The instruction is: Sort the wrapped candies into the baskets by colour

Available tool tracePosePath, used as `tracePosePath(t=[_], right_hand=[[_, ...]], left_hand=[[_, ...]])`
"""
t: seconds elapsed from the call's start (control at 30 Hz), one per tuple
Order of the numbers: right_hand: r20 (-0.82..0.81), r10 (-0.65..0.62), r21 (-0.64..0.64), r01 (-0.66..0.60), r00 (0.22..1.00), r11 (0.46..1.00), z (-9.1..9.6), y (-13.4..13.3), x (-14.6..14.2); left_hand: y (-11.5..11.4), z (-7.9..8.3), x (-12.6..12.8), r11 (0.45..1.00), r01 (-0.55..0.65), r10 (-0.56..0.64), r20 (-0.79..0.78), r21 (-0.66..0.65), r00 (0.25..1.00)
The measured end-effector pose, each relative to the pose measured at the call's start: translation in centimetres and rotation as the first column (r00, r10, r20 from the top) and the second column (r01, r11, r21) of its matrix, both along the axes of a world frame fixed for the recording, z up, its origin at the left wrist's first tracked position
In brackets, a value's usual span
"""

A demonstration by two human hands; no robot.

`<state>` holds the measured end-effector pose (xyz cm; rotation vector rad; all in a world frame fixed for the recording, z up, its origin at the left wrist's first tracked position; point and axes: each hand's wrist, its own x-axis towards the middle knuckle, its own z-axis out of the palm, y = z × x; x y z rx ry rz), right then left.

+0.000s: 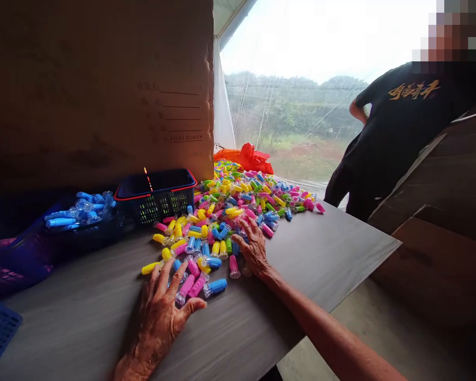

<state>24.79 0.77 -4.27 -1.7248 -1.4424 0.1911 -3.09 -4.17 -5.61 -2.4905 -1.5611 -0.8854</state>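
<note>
Small plastic pieces [234,212] in yellow, pink, blue and green, each with a clear flared end, lie in a broad loose pile on the grey wood-grain worktop [309,259]. The pile is heaped towards the far edge and thins to a single scattered layer between the person's two bare hands, leaving the right corner of the worktop bare. The left hand [161,307] is palm down and unclenched at the near left side of the pile, its fingers spread and thumb held out, beside pink and blue pieces. The right hand [254,247] reaches over from the near edge with its fingers loosely spread and thumb apart, fingertips among the pieces at the pile's right side; neither is seen gripping anything.

Just left of the pile stands a dark blue slatted plastic basket [158,208] with a red handle along its rim. Beside it, a dark container holds blue plastic pieces [81,210], and a purple-blue plastic basket [16,270] sits further left. A large brown cardboard box [103,100] with printed lines rises behind them. An orange-red plastic bag [255,157] lies at the far end of the pile. Beyond the far edge, a person in a black T-shirt [408,114] leans to the right.
</note>
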Motion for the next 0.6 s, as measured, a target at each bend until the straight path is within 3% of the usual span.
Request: tracePosePath(t=[0.1, 0.23, 0.37, 0.43, 0.5, 0.57, 0.6], right_hand=[[-0.024, 0.058, 0.027, -0.057, 0.998, 0.998, 0.1, -0.8, -2.5], [0.013, 0.248, 0.011, -0.248, 0.969, 0.969, 0.4, -2.4, -5.2], [0.162, 0.424, 0.088, -0.441, 0.891, 0.893, 2.2, -3.3, -4.3], [0.21, 0.321, 0.211, -0.364, 0.923, 0.907, 3.2, -2.6, -1.2], [0.165, 0.084, 0.29, -0.129, 0.983, 0.948, 3.5, -0.9, 3.4], [0.12, -0.135, 0.2, 0.109, 0.984, 0.974, 3.0, 1.2, 8.0], [0.138, -0.176, 0.128, 0.158, 0.975, 0.979, 2.4, 2.2, 9.8]], left_hand=[[-0.6, -0.3, 0.6, 0.998, 0.007, -0.007, -0.003, 0.062, 1.0], [-1.4, -0.3, 1.3, 0.992, -0.002, 0.006, -0.029, 0.13, 1.0], [-2.6, 0.1, 1.7, 0.985, -0.056, 0.074, -0.103, 0.165, 0.992], [-3.1, 0.5, 1.7, 0.976, -0.023, 0.05, -0.122, 0.215, 0.991], [-3.5, 1.2, 2.0, 0.963, 0.081, -0.04, -0.162, 0.255, 0.986], [-3.9, 2.1, 2.7, 0.943, 0.215, -0.157, -0.231, 0.253, 0.96], [-4.0, 2.6, 3.2, 0.929, 0.283, -0.217, -0.27, 0.239, 0.938]])
